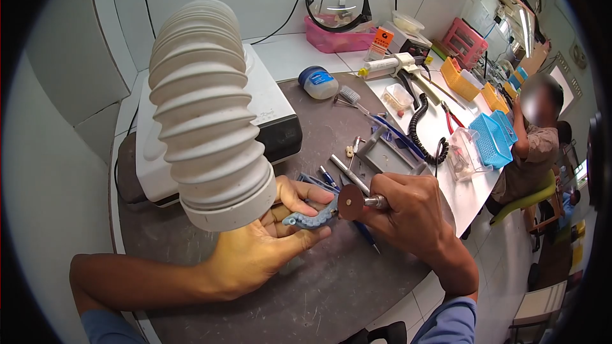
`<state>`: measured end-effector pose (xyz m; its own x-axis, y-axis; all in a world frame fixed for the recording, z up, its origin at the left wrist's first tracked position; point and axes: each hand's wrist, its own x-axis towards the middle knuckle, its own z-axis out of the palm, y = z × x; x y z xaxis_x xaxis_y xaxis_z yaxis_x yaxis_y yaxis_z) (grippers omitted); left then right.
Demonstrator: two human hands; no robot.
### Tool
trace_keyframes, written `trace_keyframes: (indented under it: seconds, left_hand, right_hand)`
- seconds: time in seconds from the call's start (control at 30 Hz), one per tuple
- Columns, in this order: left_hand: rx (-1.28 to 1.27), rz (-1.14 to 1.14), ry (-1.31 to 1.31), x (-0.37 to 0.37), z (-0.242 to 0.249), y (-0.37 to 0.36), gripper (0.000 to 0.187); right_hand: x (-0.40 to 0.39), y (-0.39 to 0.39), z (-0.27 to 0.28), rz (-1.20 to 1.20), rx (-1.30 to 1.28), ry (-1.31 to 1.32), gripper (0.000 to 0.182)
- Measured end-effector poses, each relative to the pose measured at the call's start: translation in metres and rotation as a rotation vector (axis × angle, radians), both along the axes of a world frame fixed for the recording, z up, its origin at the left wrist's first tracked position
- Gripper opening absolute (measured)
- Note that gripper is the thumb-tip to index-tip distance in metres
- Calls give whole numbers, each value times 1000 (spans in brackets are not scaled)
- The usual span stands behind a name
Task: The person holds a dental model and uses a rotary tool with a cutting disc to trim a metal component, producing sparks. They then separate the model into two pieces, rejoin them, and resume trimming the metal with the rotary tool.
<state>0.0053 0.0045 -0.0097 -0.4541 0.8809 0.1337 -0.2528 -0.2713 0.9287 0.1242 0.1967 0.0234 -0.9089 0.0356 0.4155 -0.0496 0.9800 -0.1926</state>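
Note:
My left hand [252, 248] is closed around a blue-grey dental arch model [312, 220], pinching it between thumb and fingers with its row of teeth showing. In my right hand [411, 210] is a rotary handpiece [377, 202], gripped in wrapped fingers. A brown cutting disc [350, 202] sits on its tip, right at the model's right end, overlapping it in this view. The white ribbed suction hose [207, 108] hangs over my left hand, its open end hiding part of the wrist and fingers.
A white machine [185, 146] stands behind the hose. Pens and a metal rod [349, 175] lie just past my hands, near a grey tray [389, 153]. Further back are a blue-lidded jar [318, 83], safety glasses [341, 9] and baskets [489, 140]. A person [532, 134] sits at right.

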Motion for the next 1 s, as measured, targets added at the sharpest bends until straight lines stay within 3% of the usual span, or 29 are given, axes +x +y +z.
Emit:
trace_keyframes:
  seconds: [1.0]
  left_hand:
    - [24,2,-28,0,-3,2,25]
  right_hand:
    - [-1,0,1,7,12,-25,43]
